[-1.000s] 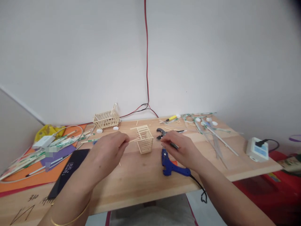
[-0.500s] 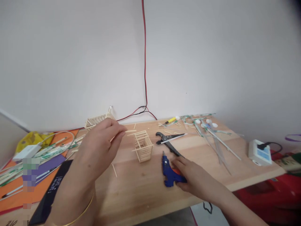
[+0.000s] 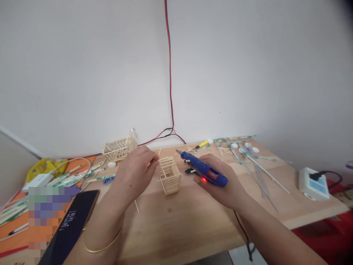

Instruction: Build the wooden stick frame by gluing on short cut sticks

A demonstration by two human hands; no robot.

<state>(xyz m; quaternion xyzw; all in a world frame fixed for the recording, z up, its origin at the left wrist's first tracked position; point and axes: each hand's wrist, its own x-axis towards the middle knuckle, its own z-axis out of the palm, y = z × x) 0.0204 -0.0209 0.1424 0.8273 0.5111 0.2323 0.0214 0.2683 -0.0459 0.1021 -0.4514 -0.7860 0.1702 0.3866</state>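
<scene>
A small open frame built of thin wooden sticks point(image 3: 172, 180) stands upright on the wooden table. At its upper left edge my left hand point(image 3: 138, 167) is closed in a pinch on a thin wooden stick point(image 3: 164, 159), most of which the fingers hide. I cannot tell whether this stick touches the frame. My right hand point(image 3: 220, 180) is wrapped round a blue hot glue gun point(image 3: 202, 167), lifted off the table. Its nozzle points up and left, just right of the frame, and a red light glows on it. Partly covered pliers point(image 3: 189, 171) lie beneath the gun.
A longer stick structure point(image 3: 118, 147) stands behind my left hand. Left lie a phone point(image 3: 73, 224), orange sheets and packaged sticks. Right are a yellow-handled tool point(image 3: 202, 144), clear glue sticks point(image 3: 266, 171) and a white power box point(image 3: 313, 184). The gun's cord point(image 3: 242, 230) hangs over the front edge.
My right hand has lifted the glue gun from the table and swung its nozzle toward the stick frame. My left hand has moved slightly right and down, bringing its stick to the frame's top.
</scene>
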